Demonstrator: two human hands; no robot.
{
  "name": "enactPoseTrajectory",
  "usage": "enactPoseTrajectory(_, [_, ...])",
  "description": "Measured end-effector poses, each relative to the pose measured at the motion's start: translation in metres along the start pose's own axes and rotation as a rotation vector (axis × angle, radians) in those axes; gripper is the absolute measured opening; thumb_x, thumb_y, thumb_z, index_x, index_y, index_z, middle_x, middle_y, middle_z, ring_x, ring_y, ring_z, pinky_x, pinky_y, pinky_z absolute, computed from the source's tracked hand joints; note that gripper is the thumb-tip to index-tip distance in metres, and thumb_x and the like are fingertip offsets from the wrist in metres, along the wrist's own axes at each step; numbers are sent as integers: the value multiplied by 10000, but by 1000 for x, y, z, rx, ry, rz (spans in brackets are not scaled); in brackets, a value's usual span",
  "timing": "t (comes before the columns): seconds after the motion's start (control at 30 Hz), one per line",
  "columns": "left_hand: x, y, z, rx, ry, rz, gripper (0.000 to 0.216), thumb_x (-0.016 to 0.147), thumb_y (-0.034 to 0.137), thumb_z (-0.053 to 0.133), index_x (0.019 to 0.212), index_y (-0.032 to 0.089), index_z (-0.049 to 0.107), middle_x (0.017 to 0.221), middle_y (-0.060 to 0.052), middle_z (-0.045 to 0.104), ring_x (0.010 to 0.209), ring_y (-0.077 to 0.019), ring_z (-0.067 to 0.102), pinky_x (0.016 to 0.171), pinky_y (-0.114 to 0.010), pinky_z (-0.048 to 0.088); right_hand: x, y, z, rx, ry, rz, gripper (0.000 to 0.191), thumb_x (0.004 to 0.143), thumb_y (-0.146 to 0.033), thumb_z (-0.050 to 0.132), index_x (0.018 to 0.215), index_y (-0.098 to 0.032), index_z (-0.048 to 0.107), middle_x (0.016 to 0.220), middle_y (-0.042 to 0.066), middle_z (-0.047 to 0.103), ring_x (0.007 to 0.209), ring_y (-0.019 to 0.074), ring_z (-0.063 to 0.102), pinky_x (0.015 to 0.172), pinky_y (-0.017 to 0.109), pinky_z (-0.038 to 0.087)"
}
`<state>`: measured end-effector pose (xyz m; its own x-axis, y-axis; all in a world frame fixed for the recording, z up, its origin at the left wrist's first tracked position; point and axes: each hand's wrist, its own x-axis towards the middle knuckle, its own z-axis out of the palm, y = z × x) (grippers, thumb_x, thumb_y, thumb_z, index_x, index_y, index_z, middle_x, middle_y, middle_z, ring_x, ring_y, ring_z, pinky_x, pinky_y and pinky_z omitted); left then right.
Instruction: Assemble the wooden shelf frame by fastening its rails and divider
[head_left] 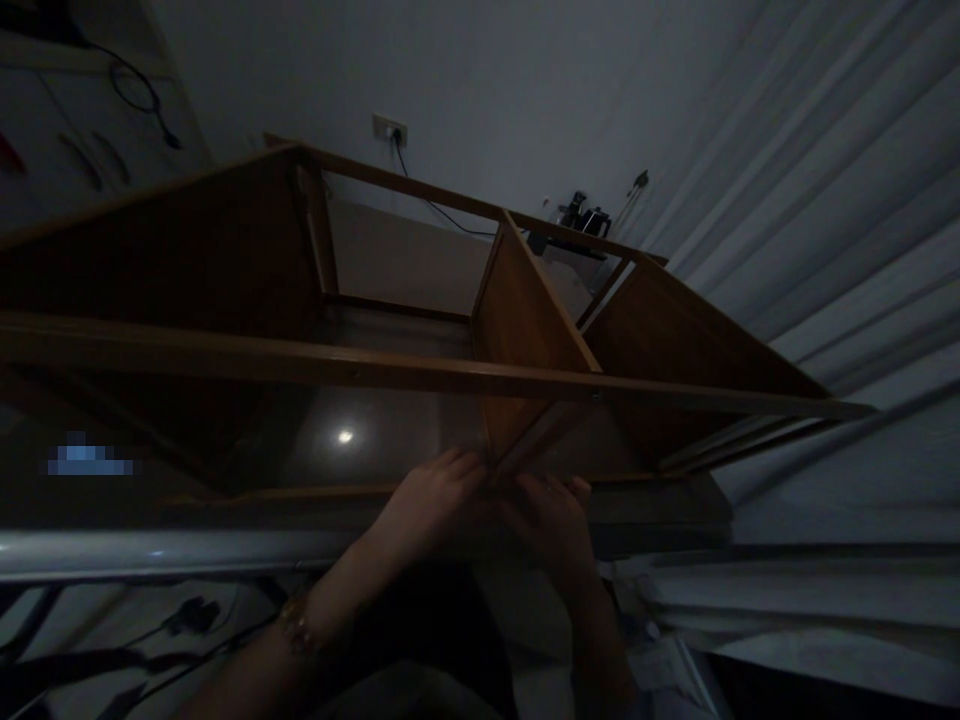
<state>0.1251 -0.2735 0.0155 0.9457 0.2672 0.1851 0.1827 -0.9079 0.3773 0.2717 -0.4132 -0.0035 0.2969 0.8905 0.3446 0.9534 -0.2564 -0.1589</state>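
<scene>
An open wooden frame point(420, 372), like a shelf unit without its back, takes up the middle of the head view. A wooden divider panel point(525, 300) splits it into compartments. My left hand point(442, 490) reaches to the lower front rail point(315, 493) beside the foot of the divider, with its fingers curled over the wood. Just to the right of the divider's foot, my right hand point(551, 515) is closed with bent fingers close to the same joint. Dim light hides the fingertips and any small part between them. A bracelet point(297, 622) circles my left wrist.
Pale curtains point(847, 230) hang on the right. Behind the frame, a wall socket point(390, 130) has a plugged-in cord, and a dark coffee maker point(592, 220) stands there. A silvery bar point(187, 552) runs along the near edge. White cupboards point(82, 130) are at left.
</scene>
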Motion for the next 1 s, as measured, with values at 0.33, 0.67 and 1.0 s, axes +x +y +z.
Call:
enactPoseTrajectory(0.33, [25, -15, -45, 44, 147, -54, 289, 952, 419, 471, 1042, 173, 593, 1044, -72, 669, 976, -238, 638, 842, -361, 504, -5, -14, 6, 51, 89, 104, 286, 954, -462, 482, 1020, -238, 648, 853, 10, 728, 853, 178, 637, 816, 352, 236])
enactPoseTrajectory(0.67, [44, -11, -54, -84, 166, 39, 533, 884, 442, 537, 1288, 106, 445, 1257, -139, 595, 1169, -271, 575, 1002, -400, 471, -8, -9, 12, 68, 50, 119, 293, 948, -480, 498, 1062, -246, 634, 872, 10, 722, 863, 189, 634, 828, 356, 244])
enactPoseTrajectory(1.0, [56, 3, -29, -18, 410, 2, 639, 872, 470, 570, 1306, 56, 350, 1335, -234, 466, 1313, -355, 430, 1090, -514, 388, -8, -13, 9, 58, 39, 138, 309, 954, -490, 476, 1050, -246, 639, 859, 15, 718, 862, 196, 630, 827, 355, 234])
